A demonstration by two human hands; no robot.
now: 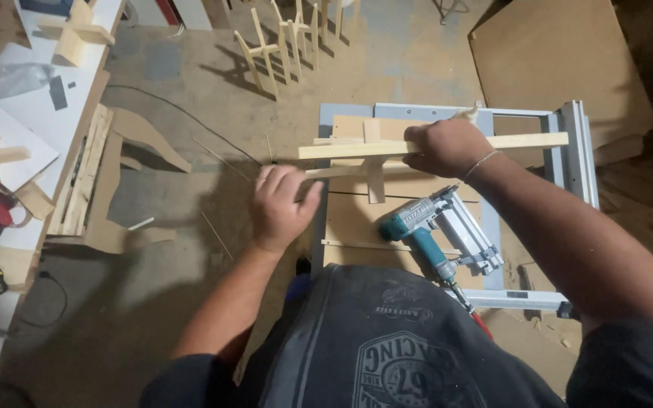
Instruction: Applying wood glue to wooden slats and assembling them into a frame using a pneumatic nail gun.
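- A dusty concrete floor [153, 317] fills most of the view from above, with flat sheets of brown board [553, 53] lying at the upper right.
- A white bench [17, 151] runs down the left edge, carrying small wooden crosses [77, 34] and scraps.
- A small grey metal-framed work stand [568, 143] sits in the middle, topped with pale wooden boards [357, 219].
- The person's dark printed shirt [387, 347] fills the bottom centre, with both bare forearms reaching forward.
- A long pale wooden strip [523, 140] lies across the top of the stand, running left to right, with a short upright piece [373, 177] crossing it.
- The right hand [447, 147] is closed around the long strip near its middle, pressing it down; a thin bracelet [481, 162] circles the wrist.
- The left hand [281, 208] is loosely curled, fingers resting on the left end of a second, thinner strip [341, 172] just below the first.
- A teal and grey nail gun [436, 230] lies on the boards, near the right forearm, held by neither hand.
- More wooden crosses [273, 41] stand in a row on the floor at the top.
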